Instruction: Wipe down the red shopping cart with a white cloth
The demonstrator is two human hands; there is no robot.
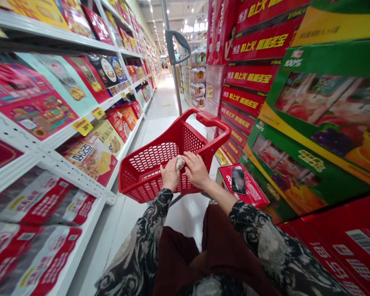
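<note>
A small crumpled whitish wad (180,162), perhaps tissue or cloth, sits between my two hands. My left hand (170,174) is closed around its left side. The fingers of my right hand (196,169) are bent together and press on it from the right. Both hands are over the near side of a red plastic shopping basket cart (148,181) with perforated walls. The cart's raised red handle (216,123) lies beyond my right hand. Part of the basket's inside is hidden behind my hands.
White shelves (64,131) with packaged snacks line the left. Stacked red drink cartons (249,76) and green juice boxes (327,107) rise on the right. A red box (255,191) lies low beside the cart. A metal pole with a grey loop (174,47) stands beyond it.
</note>
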